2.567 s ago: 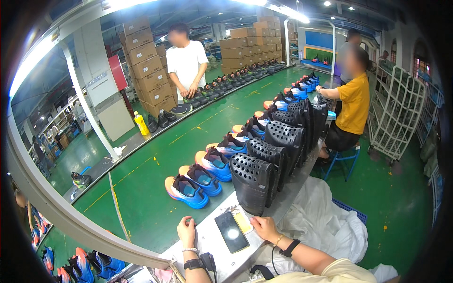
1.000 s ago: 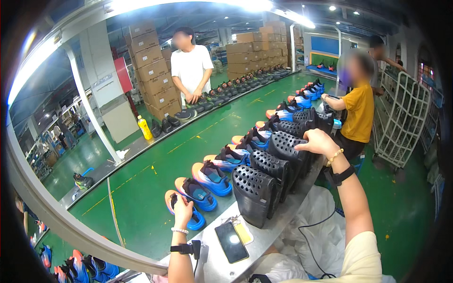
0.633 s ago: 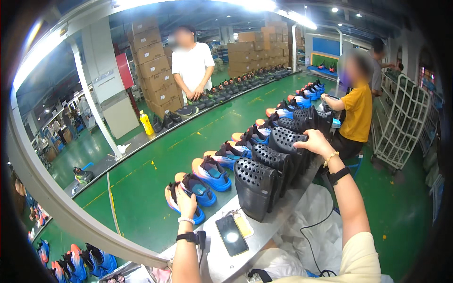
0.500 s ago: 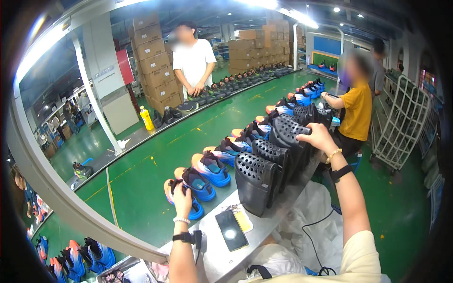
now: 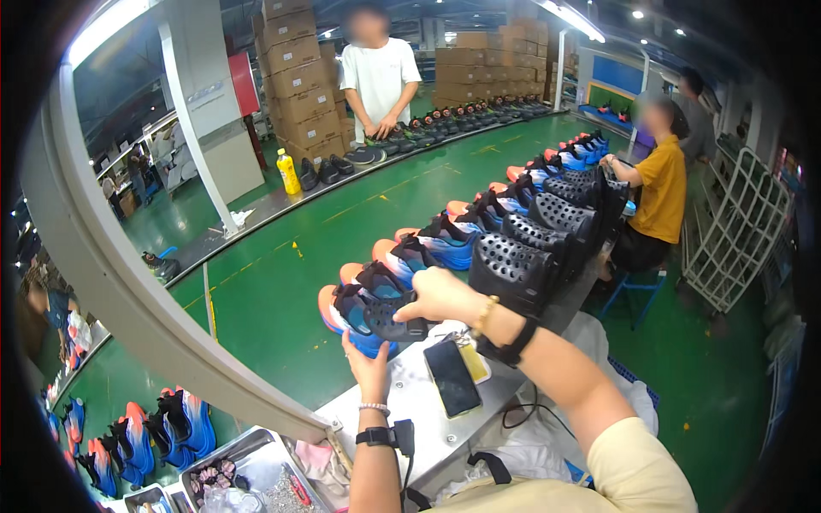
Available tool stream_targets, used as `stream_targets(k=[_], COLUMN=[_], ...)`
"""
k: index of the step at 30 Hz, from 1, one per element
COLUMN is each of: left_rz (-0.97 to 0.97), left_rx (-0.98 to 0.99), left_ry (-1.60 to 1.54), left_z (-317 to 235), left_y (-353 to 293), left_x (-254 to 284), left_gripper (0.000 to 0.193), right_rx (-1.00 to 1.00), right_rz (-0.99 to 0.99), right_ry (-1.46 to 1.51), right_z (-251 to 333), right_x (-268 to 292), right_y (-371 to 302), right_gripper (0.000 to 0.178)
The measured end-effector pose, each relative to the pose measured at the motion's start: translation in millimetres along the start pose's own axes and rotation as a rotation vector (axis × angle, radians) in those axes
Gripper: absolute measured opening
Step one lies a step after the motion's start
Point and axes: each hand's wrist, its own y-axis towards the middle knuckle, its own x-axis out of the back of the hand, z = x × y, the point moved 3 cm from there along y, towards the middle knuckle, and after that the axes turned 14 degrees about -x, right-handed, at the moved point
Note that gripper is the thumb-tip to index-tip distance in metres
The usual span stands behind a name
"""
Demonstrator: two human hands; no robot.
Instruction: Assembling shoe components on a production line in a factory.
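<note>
My right hand (image 5: 440, 299) is closed on a dark perforated insole (image 5: 385, 318), held at the opening of the nearest blue-and-orange sports shoe (image 5: 333, 301). Below it, my left hand (image 5: 366, 363) grips the near side of that same shoe; its fingertips are partly hidden. A row of similar sports shoes (image 5: 451, 241) runs away along the green surface. Beside that row, to the right, stand stacks of black perforated insoles (image 5: 513, 261), their holed faces toward me.
A phone (image 5: 453, 376) lies on the metal worktop (image 5: 410, 410). A pale post (image 5: 188, 316) slants across the left. A tray of small parts (image 5: 256, 466) sits lower left. Across the green surface, a person in white (image 5: 380, 85) handles dark shoes; a person in yellow (image 5: 658, 171) sits at right.
My right hand has come from the insole stacks to the nearest shoe with an insole in it. My left hand has shifted from the shoe's top to its near side. The view has turned.
</note>
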Motion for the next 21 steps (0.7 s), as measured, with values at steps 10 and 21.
stream_targets(k=[10, 21], left_rz=[-0.038, 0.003], left_rx=[0.037, 0.033], left_ry=[0.124, 0.116], left_z=[18.0, 9.4], left_y=[-5.2, 6.4], left_x=[11.9, 10.4], left_gripper=[0.08, 0.052], right_rx=[-0.088, -0.102], right_rz=[-0.032, -0.104], right_ry=[0.025, -0.053], right_z=[53.7, 66.3], right_x=[-143.2, -190.6], right_y=[120.0, 129.0], right_gripper=[0.045, 0.026])
